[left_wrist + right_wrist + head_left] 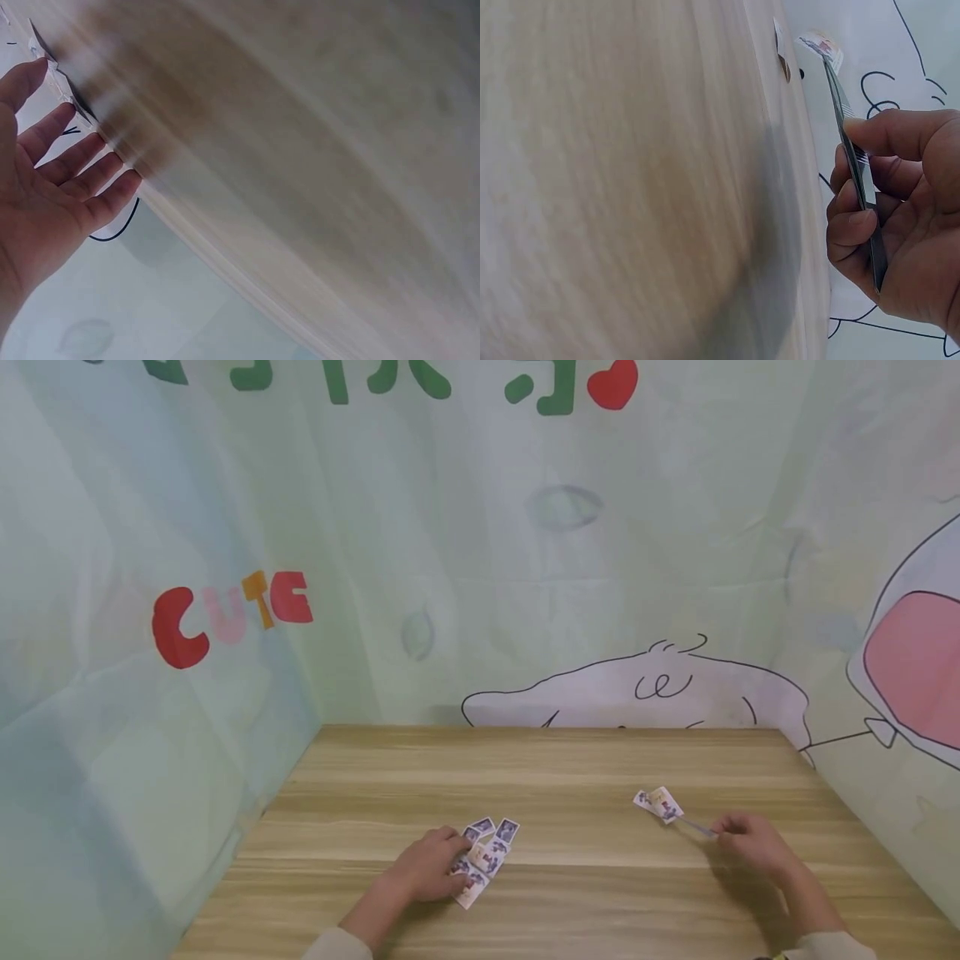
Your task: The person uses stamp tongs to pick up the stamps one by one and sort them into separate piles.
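My right hand (753, 843) grips slim metal tweezers (865, 184) between thumb and fingers. At their tips is a small printed paper piece (664, 805) like a stamp, tilted up above the wood in the right wrist view. Just left of it lies another such piece (642, 798), its edge curling. My left hand (427, 867) rests at a loose cluster of stamp-like pieces (489, 858), some overlapping and partly hidden by the fingers. In the left wrist view its fingers are spread and loosely bent, tips at the curled paper edges (64, 86).
Both hands are over a wooden table (570, 777). Printed cloth (480, 568) hangs behind it and along the left and right sides, close to the table's edges. A stretch of tabletop separates the cluster from the pieces at right.
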`<act>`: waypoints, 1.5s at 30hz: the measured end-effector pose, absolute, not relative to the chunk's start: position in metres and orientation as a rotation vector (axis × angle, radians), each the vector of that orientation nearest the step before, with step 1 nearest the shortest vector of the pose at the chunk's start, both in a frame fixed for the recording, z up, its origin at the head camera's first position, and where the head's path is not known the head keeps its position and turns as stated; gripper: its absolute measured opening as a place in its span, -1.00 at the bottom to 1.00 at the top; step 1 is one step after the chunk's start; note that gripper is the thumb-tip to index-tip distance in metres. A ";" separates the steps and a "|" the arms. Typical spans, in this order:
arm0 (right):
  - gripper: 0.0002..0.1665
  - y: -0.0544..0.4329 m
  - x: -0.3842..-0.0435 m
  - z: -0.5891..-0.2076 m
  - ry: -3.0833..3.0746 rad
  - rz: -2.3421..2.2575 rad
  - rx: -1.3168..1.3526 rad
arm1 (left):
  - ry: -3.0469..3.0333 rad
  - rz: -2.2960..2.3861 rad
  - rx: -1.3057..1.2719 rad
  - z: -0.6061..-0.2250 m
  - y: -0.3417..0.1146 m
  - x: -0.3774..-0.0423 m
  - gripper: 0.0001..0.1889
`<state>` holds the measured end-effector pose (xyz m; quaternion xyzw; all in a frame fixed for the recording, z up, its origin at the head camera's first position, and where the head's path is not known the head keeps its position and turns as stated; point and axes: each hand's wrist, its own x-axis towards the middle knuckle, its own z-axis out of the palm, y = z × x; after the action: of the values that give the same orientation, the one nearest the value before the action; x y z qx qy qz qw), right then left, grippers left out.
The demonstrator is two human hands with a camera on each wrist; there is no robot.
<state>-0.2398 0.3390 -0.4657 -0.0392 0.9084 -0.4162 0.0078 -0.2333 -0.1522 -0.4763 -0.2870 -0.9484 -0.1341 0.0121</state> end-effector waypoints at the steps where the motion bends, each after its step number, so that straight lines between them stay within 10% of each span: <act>1: -0.84 0.339 -0.240 -0.466 2.842 -1.292 -0.113 | -2.954 -0.422 -0.898 -0.476 -0.152 -0.233 -0.46; 45: -0.86 0.334 -0.248 -0.472 2.873 -1.160 -0.005 | -2.958 -0.407 -0.916 -0.473 -0.153 -0.232 -0.47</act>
<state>-0.2479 0.3342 -0.4716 -0.0016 0.9270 -0.3745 0.0217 -0.2315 -0.1529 -0.4726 -0.2934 -0.9470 -0.1302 0.0094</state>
